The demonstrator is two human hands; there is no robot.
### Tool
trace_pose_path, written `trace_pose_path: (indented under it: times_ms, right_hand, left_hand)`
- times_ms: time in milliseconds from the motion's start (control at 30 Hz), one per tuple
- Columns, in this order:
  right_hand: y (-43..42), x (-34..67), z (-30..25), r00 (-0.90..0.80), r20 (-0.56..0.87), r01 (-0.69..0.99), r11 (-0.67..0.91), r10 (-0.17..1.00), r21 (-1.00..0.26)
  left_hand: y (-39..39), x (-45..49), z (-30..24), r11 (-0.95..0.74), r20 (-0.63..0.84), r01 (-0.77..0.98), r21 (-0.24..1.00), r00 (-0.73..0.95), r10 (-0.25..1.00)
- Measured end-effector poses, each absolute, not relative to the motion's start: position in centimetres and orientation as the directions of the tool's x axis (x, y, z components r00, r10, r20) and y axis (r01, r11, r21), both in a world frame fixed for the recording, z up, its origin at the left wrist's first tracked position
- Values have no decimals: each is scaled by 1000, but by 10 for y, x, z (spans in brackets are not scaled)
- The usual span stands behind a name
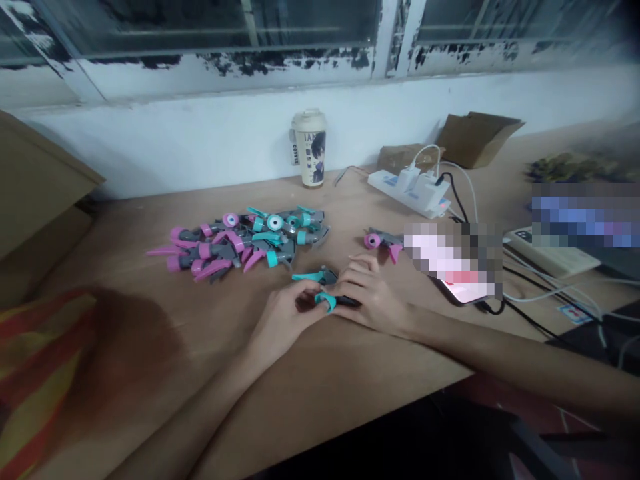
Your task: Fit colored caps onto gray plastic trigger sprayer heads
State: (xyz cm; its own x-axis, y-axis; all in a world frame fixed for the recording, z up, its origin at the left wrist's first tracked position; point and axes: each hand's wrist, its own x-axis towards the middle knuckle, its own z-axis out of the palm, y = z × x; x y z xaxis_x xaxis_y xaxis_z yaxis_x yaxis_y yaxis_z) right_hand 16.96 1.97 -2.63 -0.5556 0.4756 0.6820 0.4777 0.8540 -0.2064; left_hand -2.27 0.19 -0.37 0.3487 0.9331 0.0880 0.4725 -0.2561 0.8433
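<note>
Near the table's front edge, my left hand (286,313) and my right hand (373,293) meet around one grey trigger spray head with a teal collar (326,302). The left fingers pinch it beside the collar, while the right fingers wrap over its dark body and hide much of it. Just beyond my fingers shows a teal trigger lever (307,276); whether it belongs to the held spray head, I cannot tell. Farther back lies a pile of similar spray heads (220,250), pink ones at left and teal ones at right. A single pink and grey spray head (383,242) rests apart, right of the pile.
A lidded coffee cup (313,150) stands by the wall. To the right are a white power strip (410,193) with chargers, a phone (463,293), cables and an open cardboard box (475,140). Cardboard (40,193) and a red-yellow striped bag (45,373) flank the left side.
</note>
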Motion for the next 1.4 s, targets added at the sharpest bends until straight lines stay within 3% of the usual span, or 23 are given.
trace_pose_path:
  times_ms: [300,733,933,1067,1400]
  right_hand:
    - [18,167,-24,-549,712,487,860,438,-153]
    - [17,165,-24,-556,667,517,834,497,-191]
    - [16,163,-22,-538,673,548,817,508,-178]
    - [13,161,-19,-513,668,584,790,539,-188]
    - [10,159,-18,-486,617,681,711,618,-176]
  left_hand:
    - [0,-17,-7,-213,70,442,871,317,946]
    - [-9,-8,3,-308,209,663,682,226,951]
    - [-9,-7,4,-293,198,677,675,216,956]
    - [-12,-6,3,-243,228,673,699,112,967]
    - [-17,-1,5,-234,387,900,367,81,919]
